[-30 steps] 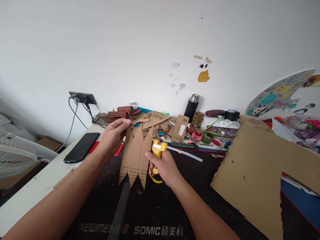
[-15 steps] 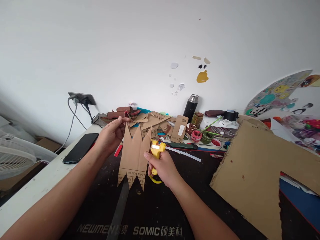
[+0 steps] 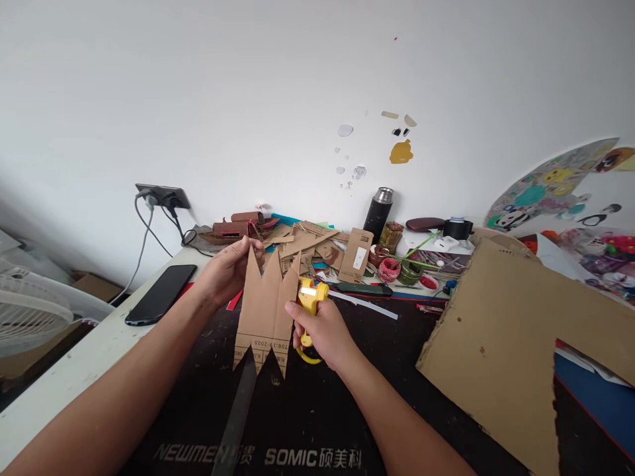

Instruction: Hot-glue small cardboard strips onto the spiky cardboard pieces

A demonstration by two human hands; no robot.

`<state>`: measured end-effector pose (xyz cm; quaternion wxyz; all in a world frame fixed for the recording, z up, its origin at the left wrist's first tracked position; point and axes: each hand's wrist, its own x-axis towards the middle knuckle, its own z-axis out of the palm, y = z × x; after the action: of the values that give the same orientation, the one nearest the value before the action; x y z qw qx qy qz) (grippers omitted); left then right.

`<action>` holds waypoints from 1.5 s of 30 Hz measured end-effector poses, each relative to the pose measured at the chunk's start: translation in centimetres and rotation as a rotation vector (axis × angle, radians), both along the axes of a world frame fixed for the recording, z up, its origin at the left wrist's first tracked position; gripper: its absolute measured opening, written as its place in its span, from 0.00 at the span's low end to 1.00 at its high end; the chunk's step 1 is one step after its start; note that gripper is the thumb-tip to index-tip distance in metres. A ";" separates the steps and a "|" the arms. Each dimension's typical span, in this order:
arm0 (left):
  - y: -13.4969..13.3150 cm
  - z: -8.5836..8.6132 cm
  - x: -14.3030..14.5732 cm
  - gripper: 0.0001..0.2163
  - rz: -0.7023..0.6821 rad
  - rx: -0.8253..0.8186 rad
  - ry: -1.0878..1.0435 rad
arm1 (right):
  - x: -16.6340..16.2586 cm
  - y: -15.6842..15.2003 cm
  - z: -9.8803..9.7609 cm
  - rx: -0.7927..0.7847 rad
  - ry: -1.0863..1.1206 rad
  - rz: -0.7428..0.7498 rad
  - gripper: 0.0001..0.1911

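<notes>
My left hand (image 3: pixel 225 270) pinches the top left point of a brown cardboard cutout (image 3: pixel 266 309) with jagged points at both ends, holding it tilted up from the dark desk mat (image 3: pixel 307 410). My right hand (image 3: pixel 322 334) is wrapped round a small yellow glue gun (image 3: pixel 311 299), its nozzle against the cutout's right edge. A long dark metal ruler (image 3: pixel 237 416) lies on the mat just below the cutout.
A black phone (image 3: pixel 161 293) lies at the left on the white table. A large cardboard sheet (image 3: pixel 501 357) fills the right side. Cardboard scraps (image 3: pixel 307 244), paint pots (image 3: pixel 397 270), a black flask (image 3: pixel 378 213) and a wall socket with cables (image 3: pixel 161 197) line the back. A white fan (image 3: pixel 30 314) stands far left.
My left hand shifted slightly along the cutout's top point and the cutout tilted a little. The right hand with the glue gun barely moved.
</notes>
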<state>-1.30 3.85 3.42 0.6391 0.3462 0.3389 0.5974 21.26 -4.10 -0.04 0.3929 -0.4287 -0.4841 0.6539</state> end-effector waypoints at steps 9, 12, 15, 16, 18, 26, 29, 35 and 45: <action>0.2 0.7 0.4 0.19 -0.054 0.087 -0.001 | -0.2 -0.1 0.2 -0.006 -0.004 0.005 0.23; 0.4 0.8 0.4 0.18 -0.027 0.072 -0.034 | -0.2 -0.1 0.2 0.006 -0.016 0.010 0.24; 0.4 0.7 0.1 0.16 0.020 0.009 -0.069 | -0.1 0.0 0.2 0.007 -0.015 0.014 0.23; 0.4 0.7 -0.1 0.16 0.028 -0.016 -0.070 | -0.1 0.0 0.2 0.003 -0.013 0.013 0.23; 0.2 0.5 -0.4 0.16 0.029 -0.054 -0.062 | -0.1 -0.1 0.2 -0.003 -0.013 0.008 0.24; -0.1 -0.1 -0.4 0.19 -0.007 0.017 -0.002 | -0.1 -0.1 0.3 -0.017 -0.030 0.019 0.23; 0.0 -0.1 -0.1 0.20 -0.022 0.062 0.007 | -0.1 -0.1 0.2 -0.018 -0.027 0.023 0.23; 0.0 0.4 0.3 0.22 -0.024 0.058 0.010 | -0.2 -0.1 0.2 -0.013 -0.005 0.013 0.24; -0.1 0.3 -0.1 0.21 0.060 0.040 0.018 | -0.2 -0.2 0.2 -0.011 -0.012 0.014 0.22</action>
<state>-1.39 3.74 3.77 0.6108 0.3540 0.3428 0.6197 21.05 -4.30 0.20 0.3830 -0.4312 -0.4859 0.6567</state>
